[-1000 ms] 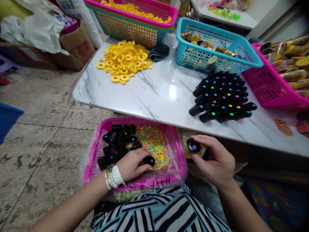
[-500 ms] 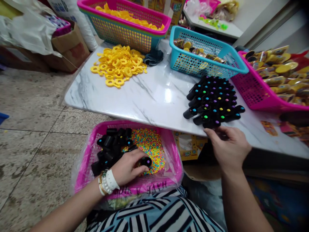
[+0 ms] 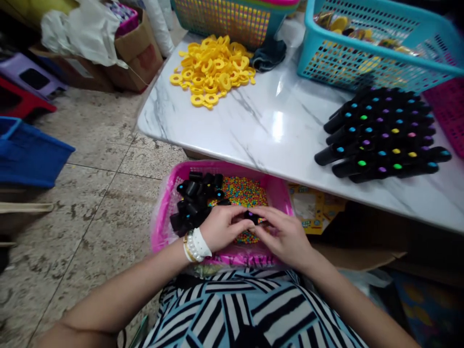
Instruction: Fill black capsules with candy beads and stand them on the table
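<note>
Over the pink basket [image 3: 159, 227] my two hands meet at a small black cylinder [image 3: 251, 217] with a purple dot on its end. My left hand [image 3: 221, 228] grips it with thumb and fingers from the left. My right hand [image 3: 286, 237] closes on it from the right, and the fingers hide most of it. Under the hands lie many tiny coloured balls [image 3: 244, 192]. A heap of loose black cylinders [image 3: 192, 193] fills the basket's left side, some with a coloured dot. On the table stands a tight cluster of black cylinders [image 3: 384, 140], with coloured dots on top.
The marbled table [image 3: 224, 130] spans the view ahead. On it are a pile of yellow ring pieces [image 3: 213, 67], a dark cloth [image 3: 268, 55] and a blue basket [image 3: 362, 63] of wrapped items. A blue bin [image 3: 32, 154] and cardboard boxes [image 3: 137, 58] stand left on the floor.
My right hand has left the cluster's front edge and come down to my left hand over the basket. My left hand's purple-dotted cylinder is now between both hands. The view has shifted left.
</note>
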`<state>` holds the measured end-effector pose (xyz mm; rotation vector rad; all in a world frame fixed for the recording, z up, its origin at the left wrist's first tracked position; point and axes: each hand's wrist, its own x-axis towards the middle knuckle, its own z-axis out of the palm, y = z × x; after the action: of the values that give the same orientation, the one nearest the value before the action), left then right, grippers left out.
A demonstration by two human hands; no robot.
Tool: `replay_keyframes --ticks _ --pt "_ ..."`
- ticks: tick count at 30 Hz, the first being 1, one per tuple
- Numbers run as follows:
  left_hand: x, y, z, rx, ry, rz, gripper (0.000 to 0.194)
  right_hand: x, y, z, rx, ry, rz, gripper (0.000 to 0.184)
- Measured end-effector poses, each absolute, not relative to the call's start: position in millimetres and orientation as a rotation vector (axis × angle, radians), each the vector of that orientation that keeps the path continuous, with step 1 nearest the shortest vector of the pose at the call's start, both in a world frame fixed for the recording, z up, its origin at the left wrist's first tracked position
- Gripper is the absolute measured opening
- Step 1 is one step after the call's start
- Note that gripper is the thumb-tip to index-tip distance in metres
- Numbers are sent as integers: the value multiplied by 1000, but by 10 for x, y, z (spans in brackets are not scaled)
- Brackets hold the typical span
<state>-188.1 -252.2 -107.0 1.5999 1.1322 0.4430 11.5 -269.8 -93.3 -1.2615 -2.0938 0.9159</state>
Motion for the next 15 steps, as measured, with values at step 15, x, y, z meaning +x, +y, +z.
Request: replay_keyframes --ticks 15 --pt "-2267 -2634 -1257 2422 1304 18 39 -24 -2332 -1336 -625 -3189 872 21"
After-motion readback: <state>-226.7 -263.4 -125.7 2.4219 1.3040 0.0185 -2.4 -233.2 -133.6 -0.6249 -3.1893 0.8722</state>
